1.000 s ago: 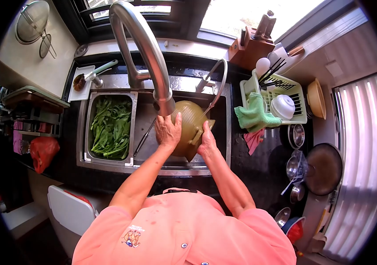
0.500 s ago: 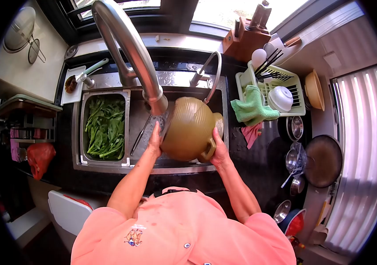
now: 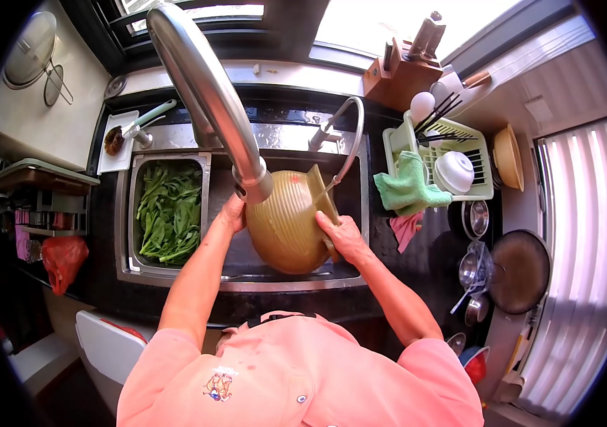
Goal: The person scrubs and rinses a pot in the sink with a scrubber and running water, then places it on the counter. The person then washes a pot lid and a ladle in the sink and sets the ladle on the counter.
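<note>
A ribbed brown clay pot [image 3: 282,231] lies tilted on its side over the right sink basin [image 3: 229,255], mouth toward the right. Its left side is held by my left hand [image 3: 231,215], whose fingers are partly hidden behind the pot. My right hand [image 3: 344,236] grips the rim side, thumb on the near face and the other fingers mostly out of sight. Just above the pot hangs the head of the large metal faucet [image 3: 254,186]. A thin rod [image 3: 275,275] lies along the basin's front edge.
Leafy greens [image 3: 168,210] fill the left basin. A thin curved tap [image 3: 355,135] rises close behind the pot. To the right stand a dish rack [image 3: 485,186] with a white bowl [image 3: 454,173], a green cloth [image 3: 410,185] and a dark round pan [image 3: 520,272].
The pot has turned in my hands, its handle swinging down and its mouth moving up. My right hand has shifted onto the rim side. The rod lies along the front, not diagonally at left.
</note>
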Demonstrator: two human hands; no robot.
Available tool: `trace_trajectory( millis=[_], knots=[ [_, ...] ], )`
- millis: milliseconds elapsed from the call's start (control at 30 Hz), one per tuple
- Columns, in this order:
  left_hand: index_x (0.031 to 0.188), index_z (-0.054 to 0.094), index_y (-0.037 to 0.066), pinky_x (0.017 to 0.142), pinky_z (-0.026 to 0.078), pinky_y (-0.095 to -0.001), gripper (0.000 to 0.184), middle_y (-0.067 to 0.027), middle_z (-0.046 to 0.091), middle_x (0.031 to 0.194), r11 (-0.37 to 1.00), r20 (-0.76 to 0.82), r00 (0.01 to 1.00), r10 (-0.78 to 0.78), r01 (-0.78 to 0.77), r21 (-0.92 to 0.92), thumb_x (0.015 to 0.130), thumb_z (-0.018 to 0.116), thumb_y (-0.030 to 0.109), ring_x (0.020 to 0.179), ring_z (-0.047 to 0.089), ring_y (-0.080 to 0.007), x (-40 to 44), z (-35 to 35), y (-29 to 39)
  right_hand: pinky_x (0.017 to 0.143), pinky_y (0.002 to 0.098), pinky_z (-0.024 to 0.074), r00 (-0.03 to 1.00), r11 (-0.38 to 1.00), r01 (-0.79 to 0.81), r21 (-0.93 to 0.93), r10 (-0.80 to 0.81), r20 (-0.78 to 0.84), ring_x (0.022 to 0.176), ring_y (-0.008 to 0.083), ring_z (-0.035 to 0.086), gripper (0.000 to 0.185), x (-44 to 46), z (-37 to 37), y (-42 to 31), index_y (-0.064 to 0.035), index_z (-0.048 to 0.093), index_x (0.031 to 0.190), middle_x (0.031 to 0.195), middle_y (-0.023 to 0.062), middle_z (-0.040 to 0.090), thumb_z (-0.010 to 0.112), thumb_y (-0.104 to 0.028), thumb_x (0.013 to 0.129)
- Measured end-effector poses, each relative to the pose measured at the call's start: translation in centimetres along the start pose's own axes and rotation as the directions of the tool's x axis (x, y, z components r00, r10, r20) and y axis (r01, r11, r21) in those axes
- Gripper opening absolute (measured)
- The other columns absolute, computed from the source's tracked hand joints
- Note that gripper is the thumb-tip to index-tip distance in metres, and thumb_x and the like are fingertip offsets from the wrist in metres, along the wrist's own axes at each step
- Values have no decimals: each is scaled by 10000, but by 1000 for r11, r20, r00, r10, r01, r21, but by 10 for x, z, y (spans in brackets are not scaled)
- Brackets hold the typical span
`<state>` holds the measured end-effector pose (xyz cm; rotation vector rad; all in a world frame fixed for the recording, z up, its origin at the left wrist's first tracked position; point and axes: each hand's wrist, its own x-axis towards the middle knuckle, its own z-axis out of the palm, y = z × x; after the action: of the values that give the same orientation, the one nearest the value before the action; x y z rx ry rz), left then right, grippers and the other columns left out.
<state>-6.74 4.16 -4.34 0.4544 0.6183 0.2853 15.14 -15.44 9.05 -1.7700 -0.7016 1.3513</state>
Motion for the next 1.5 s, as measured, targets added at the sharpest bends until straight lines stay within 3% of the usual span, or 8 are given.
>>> trace_trajectory(
  millis=[200, 300, 500, 833, 967, 1133, 1333, 1500],
  knots=[
    [1394, 565, 32, 1092, 422, -327, 614, -88, 627, 1358, 595, 66, 961, 270, -220, 773, 1069, 412, 530, 1249, 562, -159, 17, 42, 21, 652, 307, 519, 987, 962, -18, -273, 60, 146, 687, 113, 654, 537, 2, -4, -46, 9, 769, 975, 756, 55, 716, 686, -519, 926],
    [1425, 540, 31, 1124, 371, -322, 709, -79, 608, 1371, 694, 171, 977, 127, -210, 688, 1062, 335, 605, 1255, 531, -145, 18, 66, 28, 670, 341, 531, 969, 874, 5, -486, 116, 218, 692, 166, 688, 585, 1, -1, -70, -14, 777, 974, 740, 90, 718, 701, -581, 856],
    [1189, 704, 102, 1002, 442, -331, 731, -42, 696, 1152, 761, -88, 995, 54, 16, 649, 1027, 307, 694, 1065, 587, -146, 45, -14, 0, 786, 470, 535, 897, 643, 341, -686, -5, 441, 801, 386, 690, 658, -13, 11, -115, -9, 742, 996, 778, 220, 697, 716, -618, 751],
    [1072, 653, 25, 713, 568, -316, 516, -38, 699, 944, 998, -211, 975, -69, 65, -27, 858, 806, 469, 780, 664, -141, 25, 51, 49, 708, 473, 548, 762, 388, 581, -715, 50, 646, 755, 413, 683, 479, -36, 11, -126, 8, 709, 1034, 772, 228, 690, 718, -434, 849],
    [888, 701, 57, 608, 538, -290, 314, -29, 721, 819, 995, -59, 998, -37, 42, 94, 999, 660, 347, 661, 654, -120, 85, -30, 15, 753, 478, 507, 689, 279, 702, -655, -33, 724, 761, 376, 676, 386, -45, -4, -107, -41, 659, 871, 701, 172, 660, 733, -419, 835],
    [931, 717, 110, 568, 520, -271, 281, 8, 721, 824, 898, -173, 982, 73, 11, 440, 989, 669, 381, 640, 653, -88, 17, 0, 34, 961, 404, 422, 619, 153, 777, -611, -7, 786, 919, 250, 668, 317, -46, -25, -96, -98, 685, 951, 839, 61, 682, 735, -391, 842],
    [986, 718, 147, 512, 424, -202, 160, 42, 723, 880, 939, -212, 968, 135, -56, 339, 936, 751, 295, 654, 617, -45, -49, 35, 65, 1030, 439, 391, 570, -22, 815, -580, -157, 807, 890, 235, 668, 231, -14, -34, -68, -126, 643, 854, 782, 41, 649, 761, -309, 777],
    [952, 694, 136, 482, 334, -201, 203, 70, 625, 795, 904, -324, 905, 274, -127, 409, 857, 811, 272, 565, 462, -19, -63, 57, 45, 1205, 519, 239, 573, -154, 787, -598, -176, 800, 968, 199, 635, 45, 38, -36, -2, -155, 642, 854, 811, -1, 611, 600, -139, 850]
  ],
)
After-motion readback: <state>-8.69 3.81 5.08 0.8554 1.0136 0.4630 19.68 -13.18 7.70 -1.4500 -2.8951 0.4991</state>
